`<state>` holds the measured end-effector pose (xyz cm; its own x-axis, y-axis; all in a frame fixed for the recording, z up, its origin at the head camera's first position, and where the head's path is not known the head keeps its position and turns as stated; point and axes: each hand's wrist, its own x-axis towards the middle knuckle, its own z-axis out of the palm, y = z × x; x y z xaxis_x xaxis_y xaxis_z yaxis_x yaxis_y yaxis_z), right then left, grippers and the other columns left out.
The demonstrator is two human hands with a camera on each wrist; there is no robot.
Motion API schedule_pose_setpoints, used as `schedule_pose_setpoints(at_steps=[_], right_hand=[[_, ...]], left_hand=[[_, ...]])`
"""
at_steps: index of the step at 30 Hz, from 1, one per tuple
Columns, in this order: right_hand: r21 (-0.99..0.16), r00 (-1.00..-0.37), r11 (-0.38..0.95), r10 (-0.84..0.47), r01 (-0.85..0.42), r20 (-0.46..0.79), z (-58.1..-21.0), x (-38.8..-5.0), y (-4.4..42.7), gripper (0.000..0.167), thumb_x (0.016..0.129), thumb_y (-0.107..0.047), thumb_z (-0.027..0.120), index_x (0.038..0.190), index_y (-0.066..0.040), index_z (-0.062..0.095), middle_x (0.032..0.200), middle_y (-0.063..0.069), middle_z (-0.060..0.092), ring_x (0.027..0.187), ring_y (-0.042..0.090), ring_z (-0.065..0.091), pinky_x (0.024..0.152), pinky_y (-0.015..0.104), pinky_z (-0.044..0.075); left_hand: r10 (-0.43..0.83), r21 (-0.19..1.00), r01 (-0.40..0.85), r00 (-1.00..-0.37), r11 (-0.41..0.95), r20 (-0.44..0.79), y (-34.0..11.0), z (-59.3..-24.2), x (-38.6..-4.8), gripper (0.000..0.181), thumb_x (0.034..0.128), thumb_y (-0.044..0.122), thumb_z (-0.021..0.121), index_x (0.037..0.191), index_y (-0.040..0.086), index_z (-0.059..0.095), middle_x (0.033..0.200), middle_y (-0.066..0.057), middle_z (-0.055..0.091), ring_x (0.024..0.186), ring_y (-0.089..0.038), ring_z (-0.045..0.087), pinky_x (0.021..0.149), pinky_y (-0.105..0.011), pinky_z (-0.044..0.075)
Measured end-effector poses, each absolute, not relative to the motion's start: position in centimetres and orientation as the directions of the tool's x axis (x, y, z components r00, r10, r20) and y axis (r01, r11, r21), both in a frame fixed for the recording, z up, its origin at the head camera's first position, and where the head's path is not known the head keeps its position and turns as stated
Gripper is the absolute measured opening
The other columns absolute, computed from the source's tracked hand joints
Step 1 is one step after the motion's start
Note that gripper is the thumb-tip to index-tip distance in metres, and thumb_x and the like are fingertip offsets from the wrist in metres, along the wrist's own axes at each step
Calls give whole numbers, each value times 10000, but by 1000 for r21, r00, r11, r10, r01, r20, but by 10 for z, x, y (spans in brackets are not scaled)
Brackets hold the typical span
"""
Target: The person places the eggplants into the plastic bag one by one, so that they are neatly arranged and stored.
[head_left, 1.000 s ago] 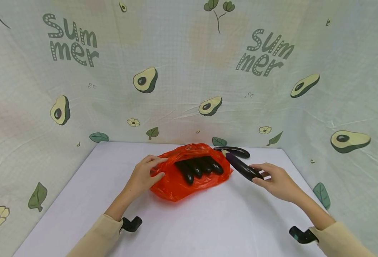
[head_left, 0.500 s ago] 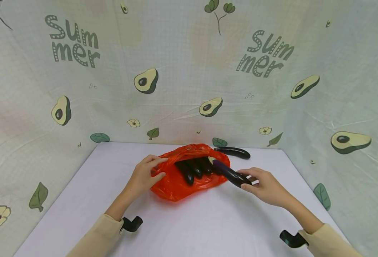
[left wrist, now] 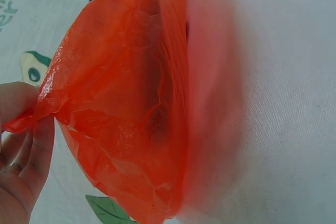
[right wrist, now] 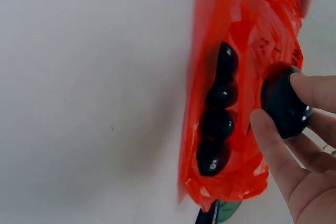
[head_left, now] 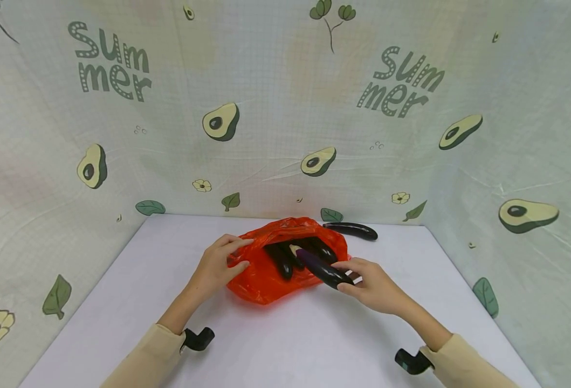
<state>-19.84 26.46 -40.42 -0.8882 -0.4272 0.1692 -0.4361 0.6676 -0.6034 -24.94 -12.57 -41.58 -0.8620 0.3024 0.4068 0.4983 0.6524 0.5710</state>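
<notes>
A red plastic bag (head_left: 258, 283) lies on its side, its mouth facing me, with several dark eggplants (right wrist: 220, 94) side by side in it. My left hand (head_left: 219, 263) pinches the bag's rim between thumb and fingers, as the left wrist view also shows. My right hand (head_left: 375, 285) grips a purple eggplant (head_left: 321, 269) by its rounded end. The pale stem end of that eggplant points into the bag's mouth, above the others. In the right wrist view the held eggplant (right wrist: 286, 100) appears end-on, between thumb and fingers.
Another eggplant (head_left: 353, 230) lies on the white table (head_left: 285, 345) behind the bag's right side. A cloth printed with avocados (head_left: 266, 183) stands at the back and both sides of the table.
My right hand has carried the eggplant leftward from beyond the bag's right edge to its mouth. The left hand stays on the rim.
</notes>
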Motion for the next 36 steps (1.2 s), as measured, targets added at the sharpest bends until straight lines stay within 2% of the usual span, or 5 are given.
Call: schedule_pose_setpoints(at_steps=[8, 15, 21, 29, 36], right_hand=[[-605, -875, 648, -445, -462, 191, -412, -207, 236, 433, 947, -142, 817, 1363, -102, 704, 1245, 95, 708, 1032, 241, 692, 810, 269, 624], [-593, -876, 656, -434, -467, 210, -415, -213, 213, 415, 940, -140, 819, 1342, -110, 722, 1247, 73, 722, 1028, 198, 658, 836, 341, 630], [-581, -878, 668, -430, -465, 209, -417, -218, 196, 416, 940, -157, 812, 1344, -111, 724, 1251, 80, 723, 1066, 252, 644, 866, 415, 616], [-595, -877, 657, -438, -462, 198, -422, -221, 180, 403, 946, -167, 805, 1334, -94, 727, 1182, 66, 711, 1006, 255, 630, 801, 296, 557], [-576, -887, 682, -417, -451, 200, -434, -231, 167, 398, 938, -165, 811, 1322, -86, 736, 1158, 69, 715, 966, 200, 615, 789, 289, 554]], left_hand=[[306, 576, 503, -860, 645, 409, -125, -415, -249, 571, 856, 60, 893, 1390, 157, 715, 1213, -21, 648, 1018, -195, 668, 883, -381, 646], [311, 585, 505, -860, 634, 405, -127, -413, -247, 557, 867, 73, 887, 1390, 156, 713, 1230, -15, 649, 1012, -188, 670, 877, -369, 646], [304, 588, 501, -862, 635, 405, -127, -412, -247, 559, 864, 72, 890, 1388, 160, 716, 1222, -16, 648, 1008, -188, 676, 877, -371, 647], [297, 585, 488, -869, 648, 396, -127, -412, -246, 560, 867, 66, 884, 1392, 156, 713, 1210, -32, 650, 1018, -202, 670, 878, -387, 648], [297, 585, 487, -869, 648, 395, -127, -412, -246, 560, 866, 74, 887, 1391, 162, 714, 1197, -22, 647, 1016, -196, 669, 875, -377, 648]])
